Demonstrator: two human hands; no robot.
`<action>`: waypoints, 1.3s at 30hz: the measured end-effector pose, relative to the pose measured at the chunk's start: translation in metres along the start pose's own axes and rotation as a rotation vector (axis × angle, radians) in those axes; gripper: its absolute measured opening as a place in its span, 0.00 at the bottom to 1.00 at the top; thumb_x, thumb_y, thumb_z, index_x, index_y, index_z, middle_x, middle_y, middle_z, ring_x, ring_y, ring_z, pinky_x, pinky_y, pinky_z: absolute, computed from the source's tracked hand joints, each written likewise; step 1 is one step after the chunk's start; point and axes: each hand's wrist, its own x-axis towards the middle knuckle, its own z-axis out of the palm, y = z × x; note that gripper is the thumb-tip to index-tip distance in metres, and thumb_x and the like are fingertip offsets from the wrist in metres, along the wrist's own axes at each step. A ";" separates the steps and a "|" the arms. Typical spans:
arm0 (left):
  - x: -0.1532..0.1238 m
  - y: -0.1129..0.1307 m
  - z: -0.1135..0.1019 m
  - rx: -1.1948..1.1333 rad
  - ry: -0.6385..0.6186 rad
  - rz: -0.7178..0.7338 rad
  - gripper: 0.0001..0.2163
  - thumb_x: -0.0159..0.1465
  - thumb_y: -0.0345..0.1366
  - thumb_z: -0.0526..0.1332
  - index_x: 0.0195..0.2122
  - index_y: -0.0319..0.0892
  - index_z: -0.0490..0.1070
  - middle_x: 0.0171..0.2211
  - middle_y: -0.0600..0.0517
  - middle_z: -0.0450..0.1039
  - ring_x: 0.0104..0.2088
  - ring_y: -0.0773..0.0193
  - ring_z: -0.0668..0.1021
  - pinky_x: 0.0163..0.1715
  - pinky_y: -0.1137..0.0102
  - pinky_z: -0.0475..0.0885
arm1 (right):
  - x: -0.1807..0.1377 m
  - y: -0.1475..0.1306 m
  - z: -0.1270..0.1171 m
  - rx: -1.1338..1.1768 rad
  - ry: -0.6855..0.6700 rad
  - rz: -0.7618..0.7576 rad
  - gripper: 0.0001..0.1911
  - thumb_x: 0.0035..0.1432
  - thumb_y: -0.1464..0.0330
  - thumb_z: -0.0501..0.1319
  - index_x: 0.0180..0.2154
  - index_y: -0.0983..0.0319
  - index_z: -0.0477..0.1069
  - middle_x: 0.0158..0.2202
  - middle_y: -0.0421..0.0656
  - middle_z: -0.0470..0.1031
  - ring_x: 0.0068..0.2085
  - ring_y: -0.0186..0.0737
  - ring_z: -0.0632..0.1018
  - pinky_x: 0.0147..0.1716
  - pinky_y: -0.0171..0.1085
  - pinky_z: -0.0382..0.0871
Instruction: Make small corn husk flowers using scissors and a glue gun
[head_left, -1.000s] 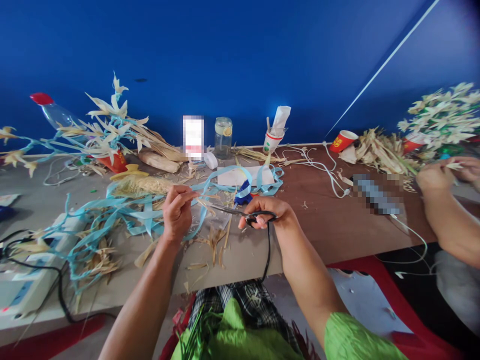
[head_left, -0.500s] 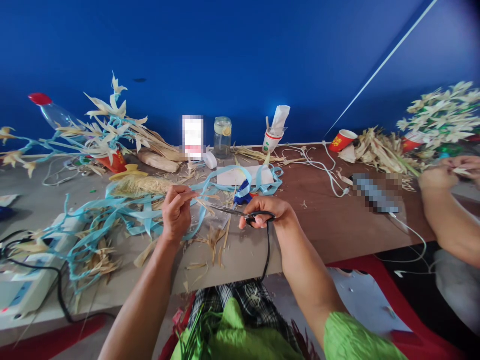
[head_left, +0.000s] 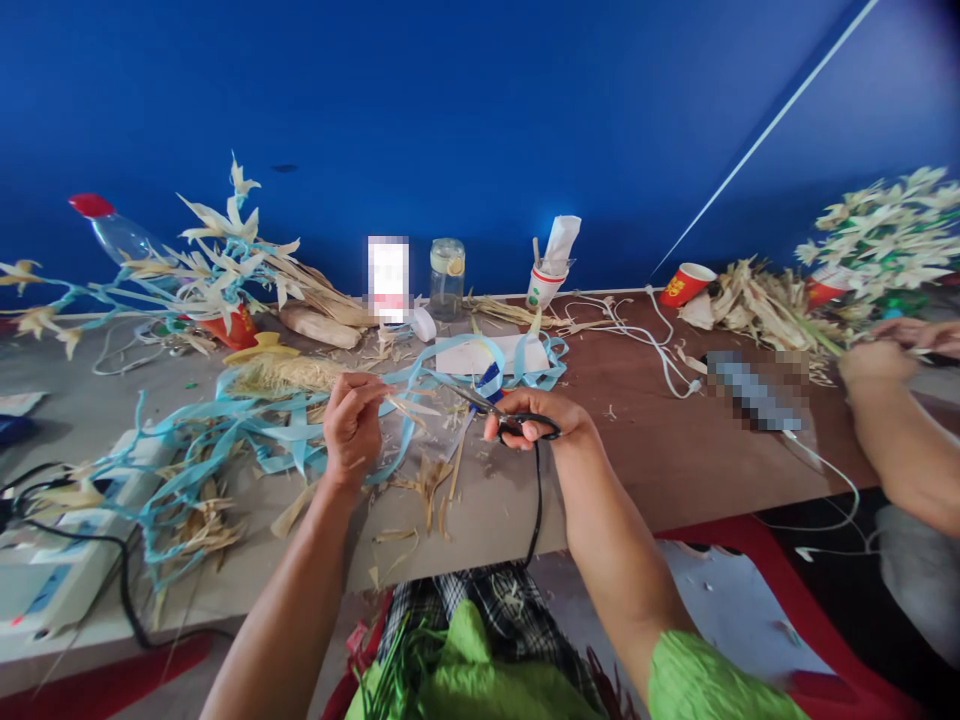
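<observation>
In the middle of the head view, my left hand (head_left: 354,420) pinches a thin pale strip of dried husk (head_left: 409,405) that points to the right. My right hand (head_left: 536,418) has its fingers through the black handles of a pair of scissors (head_left: 480,402). The scissor blades are parted and point left, a little apart from the strip. Light blue ribbon (head_left: 289,425) lies loosely over the table to the left of and behind my left hand. Dry husk scraps (head_left: 429,485) lie on the tabletop between my forearms.
Husk flowers on blue stems (head_left: 225,250) stand in a red cup at left. A clear jar (head_left: 448,280), a white cup (head_left: 544,288) and white cables (head_left: 637,330) line the back. A white machine (head_left: 75,560) sits front left. Another person's hands (head_left: 885,360) work at right.
The scissors have opened and drawn back slightly right, away from the strip. The strip in my left hand now shows parted, splayed ends.
</observation>
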 end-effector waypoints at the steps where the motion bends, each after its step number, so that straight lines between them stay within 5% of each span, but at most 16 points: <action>1: 0.000 0.000 0.000 -0.007 0.008 -0.011 0.10 0.60 0.24 0.58 0.35 0.45 0.75 0.33 0.52 0.71 0.36 0.66 0.74 0.35 0.69 0.69 | 0.001 0.000 0.001 -0.010 0.015 -0.010 0.31 0.49 0.50 0.64 0.41 0.73 0.71 0.19 0.37 0.66 0.20 0.27 0.65 0.20 0.29 0.57; 12: -0.004 -0.001 -0.001 0.160 0.103 0.012 0.06 0.61 0.29 0.59 0.34 0.45 0.76 0.33 0.51 0.70 0.36 0.66 0.75 0.36 0.68 0.70 | -0.002 -0.005 0.000 -0.072 0.015 0.049 0.31 0.50 0.51 0.63 0.42 0.73 0.72 0.20 0.37 0.65 0.20 0.27 0.65 0.21 0.30 0.56; 27: -0.002 -0.001 -0.002 0.270 0.110 0.159 0.12 0.60 0.23 0.57 0.37 0.47 0.76 0.33 0.51 0.68 0.34 0.67 0.73 0.35 0.69 0.68 | -0.003 -0.001 -0.001 -0.062 0.072 0.154 0.27 0.52 0.56 0.64 0.43 0.73 0.72 0.21 0.36 0.65 0.21 0.25 0.64 0.20 0.29 0.55; 39: -0.004 0.000 -0.002 0.289 0.104 0.138 0.10 0.61 0.26 0.57 0.36 0.46 0.77 0.32 0.50 0.69 0.34 0.66 0.73 0.35 0.69 0.69 | 0.000 0.003 -0.002 -0.086 0.074 0.163 0.27 0.51 0.54 0.64 0.43 0.72 0.73 0.21 0.36 0.66 0.20 0.25 0.65 0.19 0.28 0.55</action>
